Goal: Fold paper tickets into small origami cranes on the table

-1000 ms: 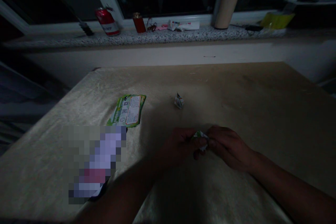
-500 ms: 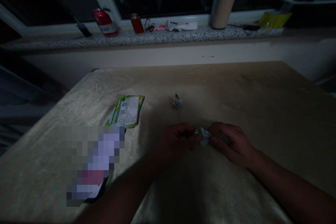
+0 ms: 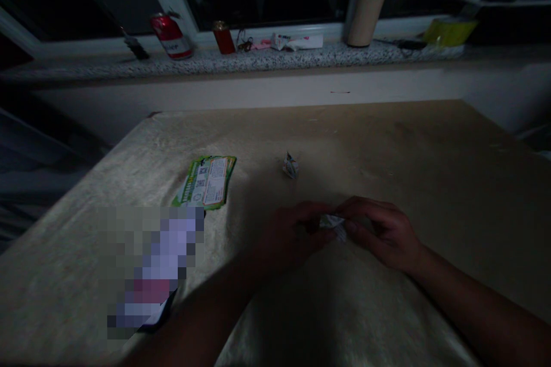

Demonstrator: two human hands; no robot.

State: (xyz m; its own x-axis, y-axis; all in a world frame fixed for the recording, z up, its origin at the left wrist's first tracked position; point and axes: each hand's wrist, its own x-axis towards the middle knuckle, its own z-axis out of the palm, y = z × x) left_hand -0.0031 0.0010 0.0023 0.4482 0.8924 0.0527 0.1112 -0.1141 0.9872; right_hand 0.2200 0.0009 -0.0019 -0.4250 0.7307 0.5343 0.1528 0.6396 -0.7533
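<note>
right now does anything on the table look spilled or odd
Nothing looks spilled. The small crumpled piece beyond the left hand stands out: creased and peaked, unlike the flat green packet. Damage is unclear.

A paper piece (image 3: 330, 222) sits between the left hand (image 3: 295, 232) and right hand (image 3: 383, 234) over the worktop (image 3: 413, 149), a second paper piece (image 3: 290, 167) beyond them. At left, a packet (image 3: 207, 183) lies behind an obscured object (image 3: 162, 264); a can (image 3: 172, 37) stands on the windowsill (image 3: 318, 58).

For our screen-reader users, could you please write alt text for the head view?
A left hand and right hand pinch a folded printed scrap over a table. Beyond it lies another folded scrap; to the left are green printed sheets and a pixelated, phone-like object.
</note>
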